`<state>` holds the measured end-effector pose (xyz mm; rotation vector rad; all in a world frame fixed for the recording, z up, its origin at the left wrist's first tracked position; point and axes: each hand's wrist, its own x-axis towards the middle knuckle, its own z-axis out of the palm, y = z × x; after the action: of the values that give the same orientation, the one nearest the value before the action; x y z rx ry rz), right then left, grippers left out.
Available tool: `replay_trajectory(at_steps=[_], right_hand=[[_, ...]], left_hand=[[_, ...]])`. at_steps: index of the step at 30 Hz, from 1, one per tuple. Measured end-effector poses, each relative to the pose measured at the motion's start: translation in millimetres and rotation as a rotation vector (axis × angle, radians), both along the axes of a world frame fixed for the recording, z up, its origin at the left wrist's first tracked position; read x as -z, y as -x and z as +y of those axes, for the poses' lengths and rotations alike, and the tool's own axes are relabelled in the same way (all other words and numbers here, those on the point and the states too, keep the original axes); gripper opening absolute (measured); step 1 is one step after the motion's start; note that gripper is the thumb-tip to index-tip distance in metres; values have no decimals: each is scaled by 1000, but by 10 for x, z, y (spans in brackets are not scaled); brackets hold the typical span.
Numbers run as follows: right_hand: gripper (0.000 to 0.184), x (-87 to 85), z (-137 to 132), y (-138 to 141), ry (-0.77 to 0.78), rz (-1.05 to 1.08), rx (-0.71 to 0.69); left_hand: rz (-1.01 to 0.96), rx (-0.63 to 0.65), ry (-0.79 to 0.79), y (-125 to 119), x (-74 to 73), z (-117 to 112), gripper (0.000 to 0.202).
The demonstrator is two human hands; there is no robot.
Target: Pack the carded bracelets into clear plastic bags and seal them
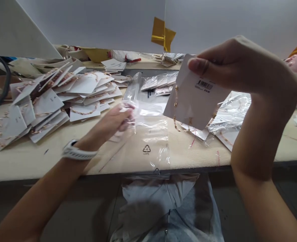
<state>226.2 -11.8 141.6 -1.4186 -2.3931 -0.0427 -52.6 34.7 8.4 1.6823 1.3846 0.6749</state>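
Observation:
My right hand (239, 67) is raised over the table, fingers pinched on the top edge of a white card (193, 101) that carries a gold chain and a barcode label. My left hand (113, 122), with a white watch at the wrist, is blurred and grips the edge of a clear plastic bag (150, 134) lying on the wooden table (25, 161). The bag shows a recycling mark and hangs slightly over the front edge. The card hovers just right of the bag's mouth.
A large heap of white jewellery cards (55, 97) covers the left of the table. Clear bags, some filled, lie at the right (229, 114) and behind (158, 82). A black cable (2, 87) loops at far left. Yellow tape (163, 33) hangs on the wall. A bag of packed items (163, 208) sits below.

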Motion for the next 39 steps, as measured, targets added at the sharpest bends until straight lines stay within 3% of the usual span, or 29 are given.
replay_trajectory(at_steps=[3, 6, 9, 10, 12, 14, 16, 20, 26, 29, 32, 34, 36, 39], right_hand=[[47, 50, 76, 43, 73, -6, -106], [46, 110, 195, 72, 212, -11, -157], [45, 207, 346, 103, 351, -12, -145], [45, 254, 399, 119, 398, -13, -151], [43, 370, 504, 162, 501, -34, -162], [37, 505, 597, 217, 623, -74, -171], [32, 639, 669, 275, 753, -106, -193], [27, 833, 749, 372, 880, -140, -235], [28, 982, 784, 438, 937, -179, -210], [33, 1030, 740, 448, 774, -255, -176], [36, 1039, 614, 435, 383, -353, -26], [35, 1040, 488, 407, 203, -340, 61], [33, 1072, 349, 368, 194, -320, 49], [28, 1210, 180, 311, 336, -404, -23]], left_hand=[[340, 114, -139, -207, 78, 269, 44], [469, 15, -621, -339, -37, 320, 50], [331, -24, -1142, -427, -257, 187, 26], [261, 69, -1296, -452, -312, 124, 20], [209, 409, -1461, -501, -357, 7, 14], [253, 732, -1422, -544, -312, -74, 16], [321, 876, -1332, -575, -216, -107, 15], [422, 952, -1247, -601, -47, -83, 17], [456, 995, -1390, -639, 67, -57, 28], [451, 989, -1308, -642, 138, -47, 30], [387, 960, -1121, -615, 219, -26, 27], [320, 928, -1027, -588, 266, -13, 24], [282, 918, -968, -563, 299, -7, 22], [247, 918, -924, -537, 323, -11, 20]])
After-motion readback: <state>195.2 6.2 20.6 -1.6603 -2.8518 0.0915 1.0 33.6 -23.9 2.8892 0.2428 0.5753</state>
